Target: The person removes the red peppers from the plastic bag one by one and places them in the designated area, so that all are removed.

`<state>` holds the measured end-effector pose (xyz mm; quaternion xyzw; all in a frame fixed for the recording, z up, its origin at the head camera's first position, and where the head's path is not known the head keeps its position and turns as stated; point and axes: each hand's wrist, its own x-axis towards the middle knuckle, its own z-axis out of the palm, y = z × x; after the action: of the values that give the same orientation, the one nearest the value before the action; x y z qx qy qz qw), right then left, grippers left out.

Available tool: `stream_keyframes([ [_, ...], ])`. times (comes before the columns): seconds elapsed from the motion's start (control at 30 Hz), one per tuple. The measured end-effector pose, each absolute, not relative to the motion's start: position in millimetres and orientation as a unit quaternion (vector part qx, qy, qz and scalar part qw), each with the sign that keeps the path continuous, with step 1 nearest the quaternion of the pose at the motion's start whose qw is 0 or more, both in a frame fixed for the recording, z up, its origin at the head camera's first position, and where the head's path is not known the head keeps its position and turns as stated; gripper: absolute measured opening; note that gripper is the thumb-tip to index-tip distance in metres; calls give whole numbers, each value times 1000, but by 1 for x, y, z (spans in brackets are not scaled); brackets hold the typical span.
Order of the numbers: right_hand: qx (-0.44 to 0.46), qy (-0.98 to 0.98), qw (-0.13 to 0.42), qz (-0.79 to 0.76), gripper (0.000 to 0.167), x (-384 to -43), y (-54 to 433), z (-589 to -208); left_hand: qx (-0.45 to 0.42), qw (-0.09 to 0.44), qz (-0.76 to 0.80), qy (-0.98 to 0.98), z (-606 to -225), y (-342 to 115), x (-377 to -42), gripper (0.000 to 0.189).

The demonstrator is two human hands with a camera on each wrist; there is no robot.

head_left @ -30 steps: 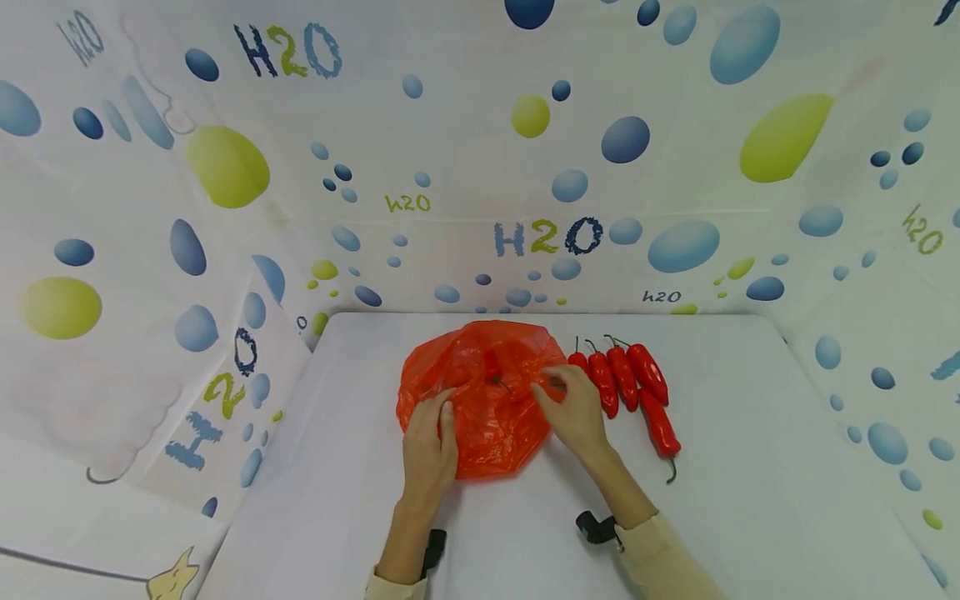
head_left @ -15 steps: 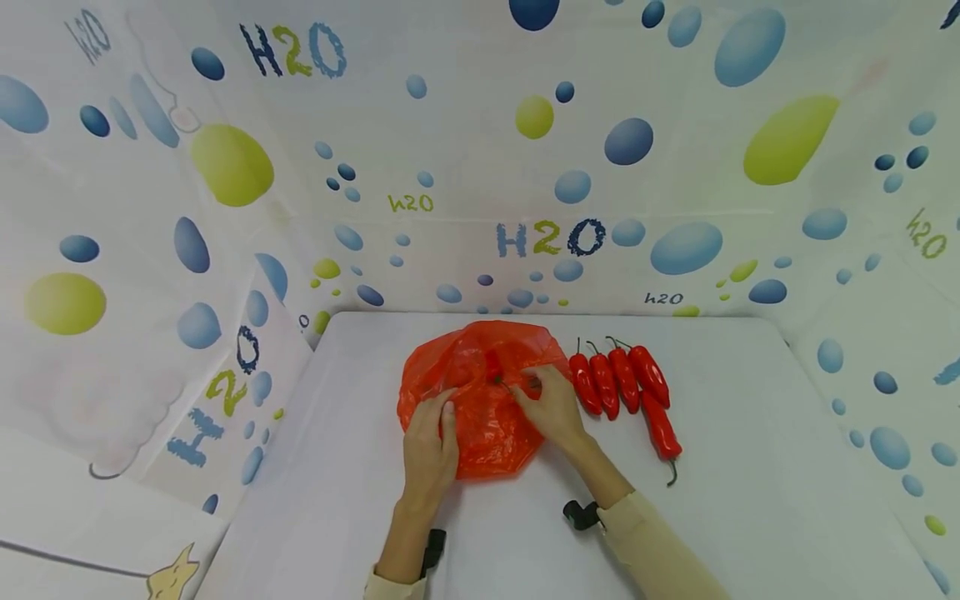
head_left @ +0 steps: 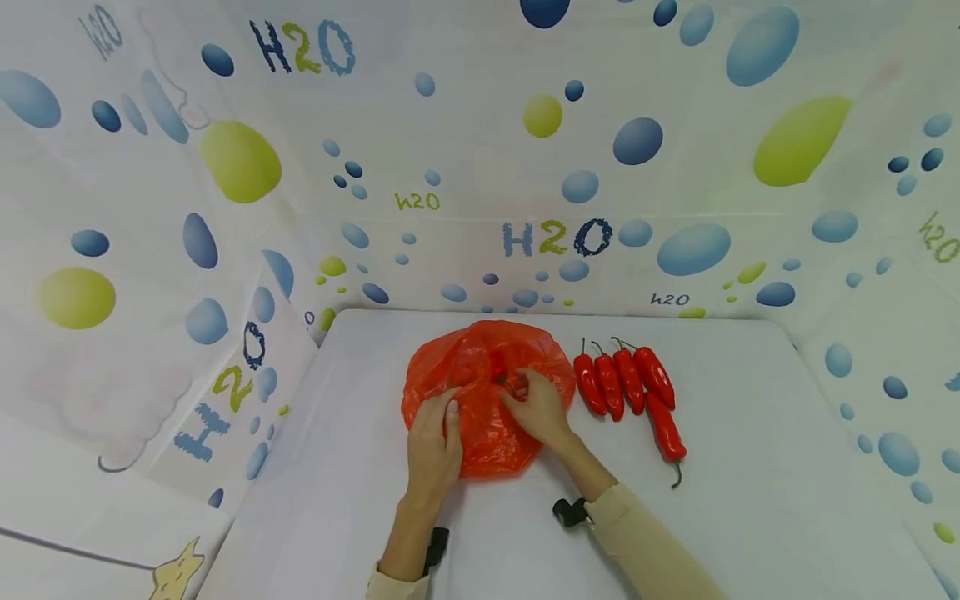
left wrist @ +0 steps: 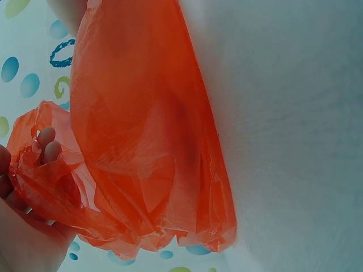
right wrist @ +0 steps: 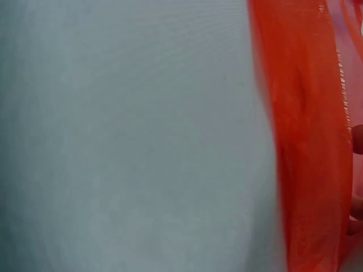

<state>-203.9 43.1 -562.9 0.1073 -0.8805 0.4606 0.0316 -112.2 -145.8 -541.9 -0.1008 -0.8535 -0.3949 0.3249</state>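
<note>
A crumpled, translucent red-orange plastic bag (head_left: 495, 442) lies wide on the white table. Its near left edge is gripped by my left hand (head_left: 433, 437); in the left wrist view fingers (left wrist: 52, 152) show through and past the gathered film. Inside the bag's opening sits a red chili pepper (head_left: 497, 362) with a green stem end, partly hidden by film. My right hand (head_left: 543, 412) reaches over the bag's right side, bent fingertips right at that stem; I cannot tell if they pinch it. In the right wrist view, only bits of fingers (right wrist: 357, 209) appear beyond the bag.
Several red chili peppers (head_left: 628, 379) lie in a row right of the bag, stems pointing away, with another pepper (head_left: 666, 429) below them, stem toward me. The white table (head_left: 750, 467) ends at a curtain (head_left: 450, 242) printed with dots and lettering.
My right hand has moved left from beside the pepper row over the bag to the pepper's stem, uncovering the leftmost pepper of the row. My left hand keeps its grip on the bag.
</note>
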Motion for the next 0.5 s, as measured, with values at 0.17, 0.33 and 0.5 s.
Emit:
stream_keyframes([
  [0.17, 92, -887, 33, 450, 46, -206, 39, -568, -97, 314, -398, -856, -540, -145, -111, 29],
  [0.33, 83, -894, 30, 440, 33, -208, 38, -571, -96, 311, -397, -858, -539, -145, -111, 29],
  [0.5, 86, -896, 37, 435, 14, -208, 38, -572, -93, 307, -398, -860, -539, -146, -111, 29],
])
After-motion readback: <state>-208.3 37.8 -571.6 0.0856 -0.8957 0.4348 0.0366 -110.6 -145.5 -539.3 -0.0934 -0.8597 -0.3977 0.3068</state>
